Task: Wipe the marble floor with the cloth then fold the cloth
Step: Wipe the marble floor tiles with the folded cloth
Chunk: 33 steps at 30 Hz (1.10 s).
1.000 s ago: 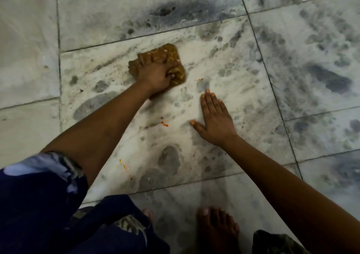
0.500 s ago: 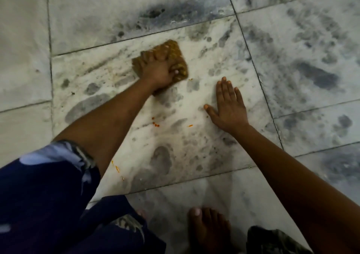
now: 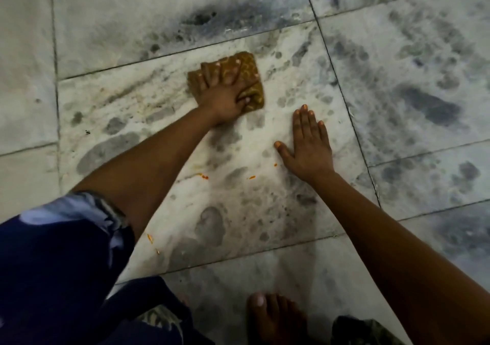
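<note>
My left hand (image 3: pixel 222 90) lies spread and pressed flat on the mustard-yellow patterned cloth (image 3: pixel 249 79), fingers fanned across its top and the thumb tucked into the fabric at its near right corner; it pins the cloth down rather than gripping it, and the cloth sits bunched into a rough square at the far edge of the grey-veined white marble floor tile (image 3: pixel 164 111) in front of me, close to the grout line. My right hand (image 3: pixel 307 146) is open, palm down, fingers together and thumb out, resting bare on the same tile just to the right of the cloth and nearer to me; it holds nothing and seems only to prop me up.

As I judge it, I am in the middle of the wiping; small orange crumbs (image 3: pixel 204 176) lie scattered on the tile between my arms, another orange bit (image 3: pixel 149 238) sits near my blue patterned sleeve (image 3: pixel 66 238), and a faint yellowish smear shows to the left of the cloth; the dark mottling looks like the stone's own veining, though I cannot tell that from dirt. So the floor is not yet clean, with the near part of this tile left to cover; the folding has not properly begun, since the cloth is only loosely doubled under my palm. My bare foot (image 3: pixel 275 318) shows at the bottom edge.
</note>
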Each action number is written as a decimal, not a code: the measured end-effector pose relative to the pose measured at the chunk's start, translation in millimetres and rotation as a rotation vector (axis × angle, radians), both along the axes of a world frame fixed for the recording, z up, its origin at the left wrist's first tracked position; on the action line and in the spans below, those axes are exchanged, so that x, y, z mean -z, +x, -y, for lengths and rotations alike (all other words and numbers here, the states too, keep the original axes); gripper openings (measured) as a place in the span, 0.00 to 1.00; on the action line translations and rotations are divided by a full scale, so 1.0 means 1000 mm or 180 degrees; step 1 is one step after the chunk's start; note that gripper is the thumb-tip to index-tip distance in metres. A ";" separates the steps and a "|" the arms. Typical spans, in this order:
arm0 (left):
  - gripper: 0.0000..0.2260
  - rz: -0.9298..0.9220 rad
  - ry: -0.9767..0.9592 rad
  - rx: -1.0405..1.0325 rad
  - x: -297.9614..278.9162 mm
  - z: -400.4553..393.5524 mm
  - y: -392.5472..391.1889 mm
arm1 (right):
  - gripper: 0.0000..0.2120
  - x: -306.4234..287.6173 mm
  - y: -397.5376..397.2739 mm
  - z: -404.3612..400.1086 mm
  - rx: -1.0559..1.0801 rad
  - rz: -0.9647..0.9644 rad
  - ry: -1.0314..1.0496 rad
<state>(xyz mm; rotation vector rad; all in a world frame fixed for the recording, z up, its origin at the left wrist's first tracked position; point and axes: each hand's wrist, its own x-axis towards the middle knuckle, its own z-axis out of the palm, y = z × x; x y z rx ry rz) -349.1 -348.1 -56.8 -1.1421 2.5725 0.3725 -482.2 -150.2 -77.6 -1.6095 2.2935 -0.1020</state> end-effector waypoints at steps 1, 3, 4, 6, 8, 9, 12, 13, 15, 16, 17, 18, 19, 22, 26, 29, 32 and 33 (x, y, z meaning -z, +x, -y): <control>0.25 -0.0003 -0.0065 0.0152 0.004 -0.013 0.001 | 0.42 0.000 0.000 -0.001 0.0009 0.0026 -0.0006; 0.28 -0.0064 -0.0284 0.0648 0.010 -0.049 0.023 | 0.42 -0.001 -0.001 -0.001 0.0023 0.0051 -0.0034; 0.28 -0.0166 -0.0325 0.0890 0.011 -0.065 0.043 | 0.42 0.000 0.000 -0.001 0.0013 0.0051 -0.0056; 0.25 -0.0333 -0.0217 0.1262 0.014 -0.083 0.082 | 0.42 0.001 0.000 -0.002 0.0003 0.0069 -0.0080; 0.23 -0.0381 -0.0036 0.1442 0.012 -0.077 0.103 | 0.41 0.002 0.000 -0.003 -0.0006 0.0054 -0.0115; 0.23 -0.0328 -0.0025 0.1497 0.010 -0.065 0.101 | 0.41 0.002 0.000 -0.003 -0.0012 0.0038 -0.0117; 0.26 -0.0321 -0.0244 0.1131 -0.002 -0.019 0.062 | 0.41 0.001 -0.001 -0.002 -0.0043 0.0022 -0.0047; 0.25 -0.0196 -0.0177 0.0821 -0.007 -0.003 0.043 | 0.41 0.000 -0.001 -0.002 -0.0033 -0.0006 -0.0009; 0.24 0.0043 0.0020 0.0407 -0.015 0.019 0.010 | 0.39 -0.002 -0.001 0.000 -0.0043 -0.0051 0.0084; 0.23 0.0104 0.0051 0.0326 -0.018 0.019 0.001 | 0.38 -0.004 -0.001 0.000 -0.0038 -0.0036 0.0150; 0.23 0.0094 0.0032 0.0308 -0.019 0.012 -0.003 | 0.37 -0.006 -0.002 0.001 -0.0037 -0.0007 0.0209; 0.23 0.0091 -0.0007 0.0347 -0.016 -0.001 0.000 | 0.36 -0.008 -0.002 0.002 -0.0027 0.0040 0.0249; 0.25 0.0103 -0.0049 0.0458 -0.013 -0.019 0.009 | 0.36 -0.010 -0.002 0.001 -0.0011 0.0086 0.0250; 0.34 0.0054 -0.0023 0.1065 -0.008 -0.081 0.055 | 0.35 -0.011 0.001 -0.004 0.0055 0.0146 0.0138; 0.31 0.0016 -0.0023 0.1725 -0.009 -0.089 0.097 | 0.36 -0.010 0.014 -0.028 0.0243 0.0158 -0.0015; 0.31 -0.0012 -0.0117 0.1154 -0.012 -0.069 0.089 | 0.36 -0.010 0.016 -0.048 0.0279 0.0114 -0.0017; 0.26 -0.0054 -0.0082 0.0628 -0.014 -0.061 0.056 | 0.36 -0.011 0.016 -0.067 0.0384 0.0130 0.0002; 0.25 -0.0040 -0.0046 0.0574 -0.014 -0.058 0.043 | 0.37 -0.011 0.014 -0.072 0.0407 0.0117 -0.0016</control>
